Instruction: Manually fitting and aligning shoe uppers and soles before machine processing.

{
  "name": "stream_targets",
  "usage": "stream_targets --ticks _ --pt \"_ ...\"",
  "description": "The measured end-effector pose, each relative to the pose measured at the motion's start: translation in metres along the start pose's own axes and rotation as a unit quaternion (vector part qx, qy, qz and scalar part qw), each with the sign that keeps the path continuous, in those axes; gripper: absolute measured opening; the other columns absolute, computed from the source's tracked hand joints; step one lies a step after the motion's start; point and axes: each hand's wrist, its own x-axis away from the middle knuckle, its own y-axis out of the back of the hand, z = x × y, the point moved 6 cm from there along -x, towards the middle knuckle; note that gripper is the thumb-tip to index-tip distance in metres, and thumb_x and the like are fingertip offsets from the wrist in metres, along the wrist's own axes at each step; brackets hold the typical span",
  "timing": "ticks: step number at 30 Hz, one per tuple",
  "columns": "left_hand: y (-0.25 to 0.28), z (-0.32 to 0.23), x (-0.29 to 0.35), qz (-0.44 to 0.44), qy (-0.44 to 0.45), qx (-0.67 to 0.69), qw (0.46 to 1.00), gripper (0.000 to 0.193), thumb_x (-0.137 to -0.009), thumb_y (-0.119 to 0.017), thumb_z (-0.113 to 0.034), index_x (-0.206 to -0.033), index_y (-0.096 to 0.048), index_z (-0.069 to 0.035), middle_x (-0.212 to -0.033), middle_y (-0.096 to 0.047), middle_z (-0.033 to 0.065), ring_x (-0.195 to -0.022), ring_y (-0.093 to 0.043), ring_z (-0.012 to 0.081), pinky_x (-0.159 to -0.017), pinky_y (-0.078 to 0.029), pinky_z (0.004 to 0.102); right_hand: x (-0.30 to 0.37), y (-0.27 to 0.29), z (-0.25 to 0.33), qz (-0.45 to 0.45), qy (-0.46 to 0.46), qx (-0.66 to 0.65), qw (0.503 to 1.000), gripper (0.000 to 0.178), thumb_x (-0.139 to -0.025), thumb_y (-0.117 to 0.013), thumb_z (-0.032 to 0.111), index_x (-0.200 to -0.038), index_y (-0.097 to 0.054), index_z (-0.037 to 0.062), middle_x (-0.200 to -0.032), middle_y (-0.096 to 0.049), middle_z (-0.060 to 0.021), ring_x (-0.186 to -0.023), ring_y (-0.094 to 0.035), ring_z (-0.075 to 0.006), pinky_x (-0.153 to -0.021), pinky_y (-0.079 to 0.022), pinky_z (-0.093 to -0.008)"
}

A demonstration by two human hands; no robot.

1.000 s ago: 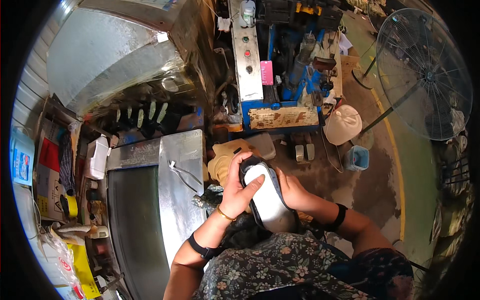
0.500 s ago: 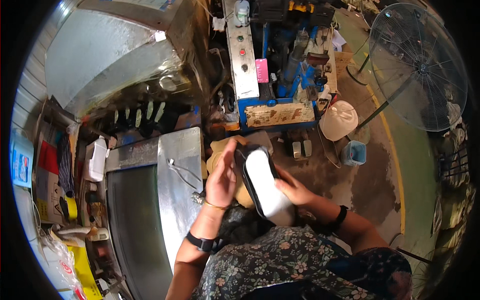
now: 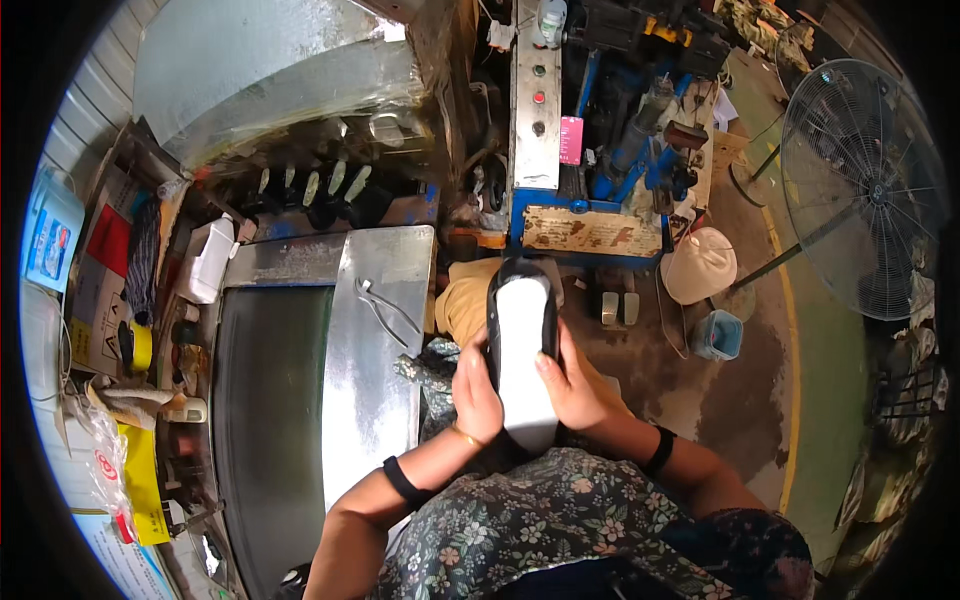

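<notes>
A black shoe (image 3: 526,345) with a smooth white underside is held upright before my chest, its toe end pointing away from me and its white face turned up. My left hand (image 3: 478,395) presses against its left side, fingers close together. On the right side, my right hand (image 3: 575,388) grips it, the thumb lying over the edge onto the white face. The fingers behind the shoe are hidden. A pair of metal pliers (image 3: 388,312) lies on the shiny metal plate (image 3: 375,400) to the left of my hands, touched by neither.
Beyond the plate's left side runs a dark belt (image 3: 270,390). Several black shoes (image 3: 340,195) stand in a row under a metal hood (image 3: 270,70). A blue-framed machine (image 3: 590,228) stands ahead. To the right are a white jug (image 3: 700,265), a blue bucket (image 3: 718,336) and a large fan (image 3: 870,190).
The shoe has turned from a leftward tilt to nearly straight, its white face more squarely up. My left hand has lowered along its side. The view has shifted, and the pliers show more fully.
</notes>
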Motion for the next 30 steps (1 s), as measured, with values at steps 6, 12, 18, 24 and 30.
stream_targets --ticks 6,12,18,24,30 --pt "-0.012 -0.009 -0.073 0.055 0.078 0.146 0.985 0.048 -0.106 -0.032 -0.038 -0.133 -0.051 -0.003 -0.122 -0.058 0.0073 -0.115 -0.053 0.0166 -0.104 -0.037 0.0295 0.005 0.000 0.019 0.048 -0.089 0.074 0.992 0.064 -0.103 -0.044 0.026 -0.150 -0.012 -0.0022 -0.148 -0.029 -0.0145 -0.137 -0.026 -0.0232 -0.113 -0.023 -0.0349" --pt "-0.039 -0.019 -0.091 0.197 0.179 0.222 0.938 0.034 -0.097 -0.057 -0.030 -0.123 -0.057 -0.008 -0.110 -0.061 0.0009 -0.099 -0.057 0.0109 -0.088 -0.046 0.0251 -0.036 0.044 -0.028 0.043 0.018 0.056 0.997 0.063 -0.104 -0.033 0.043 -0.149 -0.024 -0.0002 -0.145 -0.040 -0.0202 -0.137 -0.036 -0.0291 -0.113 -0.028 -0.0380" --pt "-0.040 -0.014 -0.083 0.193 0.061 0.176 0.963 0.039 -0.098 -0.058 -0.027 -0.130 -0.053 -0.005 -0.121 -0.057 0.0032 -0.112 -0.052 0.0117 -0.098 -0.041 0.0267 -0.087 0.028 0.022 0.087 -0.005 -0.114 0.990 0.039 -0.105 -0.041 0.027 -0.134 -0.049 0.0027 -0.133 -0.054 -0.0108 -0.127 -0.047 -0.0210 -0.108 -0.035 -0.0349" --pt "-0.039 -0.005 -0.092 0.209 0.132 0.224 0.943 0.039 -0.098 -0.058 -0.026 -0.131 -0.052 -0.005 -0.125 -0.056 0.0037 -0.115 -0.050 0.0126 -0.101 -0.039 0.0276 -0.094 0.020 0.038 0.063 0.028 0.063 0.996 0.029 -0.101 -0.045 0.013 -0.126 -0.054 0.0011 -0.127 -0.057 -0.0132 -0.121 -0.053 -0.0243 -0.104 -0.039 -0.0346" --pt "-0.025 -0.008 -0.094 0.179 0.092 0.207 0.957 0.031 -0.099 -0.056 -0.018 -0.127 -0.053 -0.005 -0.119 -0.057 0.0021 -0.112 -0.051 0.0100 -0.096 -0.041 0.0246 -0.080 0.007 0.047 0.033 0.126 0.162 0.978 0.039 -0.094 -0.052 0.002 -0.133 -0.051 0.0011 -0.138 -0.049 -0.0159 -0.133 -0.043 -0.0265 -0.109 -0.035 -0.0349"
